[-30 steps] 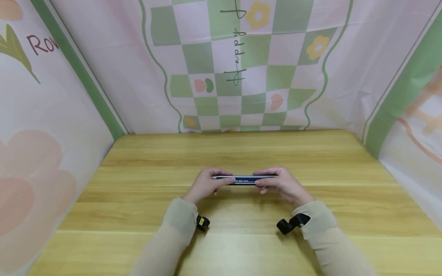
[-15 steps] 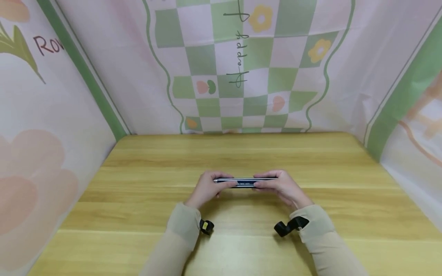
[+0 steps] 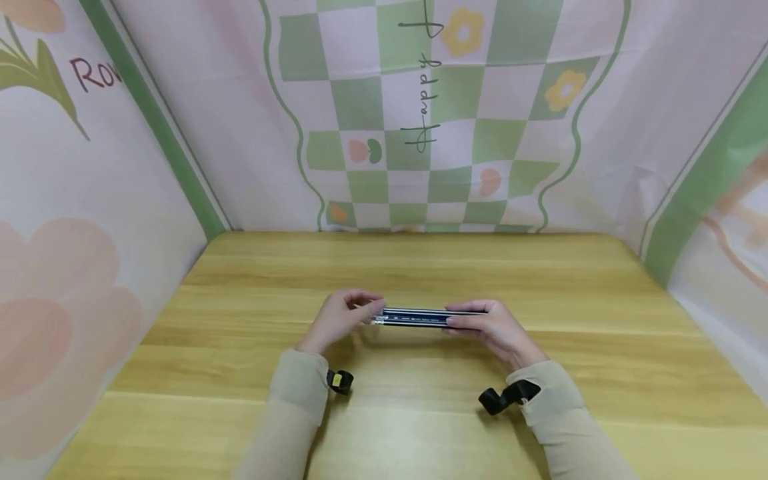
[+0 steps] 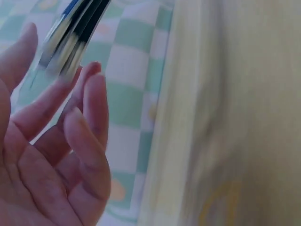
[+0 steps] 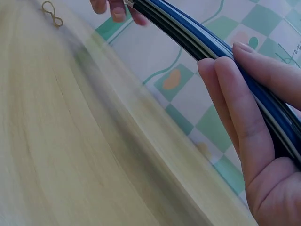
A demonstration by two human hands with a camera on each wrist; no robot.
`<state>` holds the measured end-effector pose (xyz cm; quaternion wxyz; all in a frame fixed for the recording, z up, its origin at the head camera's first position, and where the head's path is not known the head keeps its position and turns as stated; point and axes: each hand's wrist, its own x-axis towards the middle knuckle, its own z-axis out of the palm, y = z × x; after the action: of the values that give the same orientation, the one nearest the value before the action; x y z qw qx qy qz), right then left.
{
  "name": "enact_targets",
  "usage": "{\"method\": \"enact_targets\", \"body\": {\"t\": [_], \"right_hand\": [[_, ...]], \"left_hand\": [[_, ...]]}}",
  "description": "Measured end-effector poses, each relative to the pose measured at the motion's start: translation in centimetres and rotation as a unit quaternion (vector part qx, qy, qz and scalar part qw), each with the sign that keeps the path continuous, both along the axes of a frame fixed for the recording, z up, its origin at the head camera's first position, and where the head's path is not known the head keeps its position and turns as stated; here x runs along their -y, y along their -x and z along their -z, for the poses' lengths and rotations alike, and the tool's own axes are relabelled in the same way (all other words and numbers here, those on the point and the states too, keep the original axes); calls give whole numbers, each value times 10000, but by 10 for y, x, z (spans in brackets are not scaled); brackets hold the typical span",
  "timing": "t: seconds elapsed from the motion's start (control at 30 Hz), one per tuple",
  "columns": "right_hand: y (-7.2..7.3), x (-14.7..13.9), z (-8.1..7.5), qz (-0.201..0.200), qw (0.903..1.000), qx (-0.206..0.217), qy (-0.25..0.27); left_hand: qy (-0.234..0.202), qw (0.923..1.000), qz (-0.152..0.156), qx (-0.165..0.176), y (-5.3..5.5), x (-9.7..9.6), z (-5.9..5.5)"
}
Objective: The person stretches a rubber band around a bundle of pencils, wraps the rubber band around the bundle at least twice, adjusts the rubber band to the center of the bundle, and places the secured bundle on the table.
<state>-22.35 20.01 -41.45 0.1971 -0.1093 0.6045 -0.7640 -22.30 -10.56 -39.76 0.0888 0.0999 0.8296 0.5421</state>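
A bundle of striped pencils, dark blue with white and black lines, lies level between the two hands above the table. My right hand grips its right part, thumb on the near side; in the right wrist view the fingers lie along the pencils. My left hand is at the left, silvery end of the bundle. In the left wrist view the thumb stands apart from the pencil ends, and the loosely bent fingers are just below them.
A thin tan loop, twisted like a figure eight, lies on the wooden table. Black wrist straps with cameras sit on both sleeves. Patterned cloth hangs behind the table's far edge and along its sides.
My left hand has slid leftward off the middle of the pencils to their end, loosening its hold and baring more of the bundle. My right hand keeps its grip.
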Motion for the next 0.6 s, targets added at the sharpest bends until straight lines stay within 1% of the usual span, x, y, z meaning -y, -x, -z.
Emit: {"method": "enact_targets", "body": {"t": [0.07,0.2,0.37,0.43,0.5,0.6], "right_hand": [[0,-2,0,-3,10000,27,54],[0,-3,1,38,9999,50,102],[1,-7,4,14,9998,11,194],[2,-8,5,0,9998,7,214],[2,-9,7,-23,9997,4,233],[3,-10,9,-35,9997,14,236]], "left_hand": [[116,9998,-157,-30,1,9,-1],[453,9986,-263,-17,2,26,-2],[947,9955,-89,22,0,42,-3],[1050,9944,5,136,-1,47,-3],[1136,9930,65,321,-3,51,-2],[1395,9882,83,627,-4,56,0]]}}
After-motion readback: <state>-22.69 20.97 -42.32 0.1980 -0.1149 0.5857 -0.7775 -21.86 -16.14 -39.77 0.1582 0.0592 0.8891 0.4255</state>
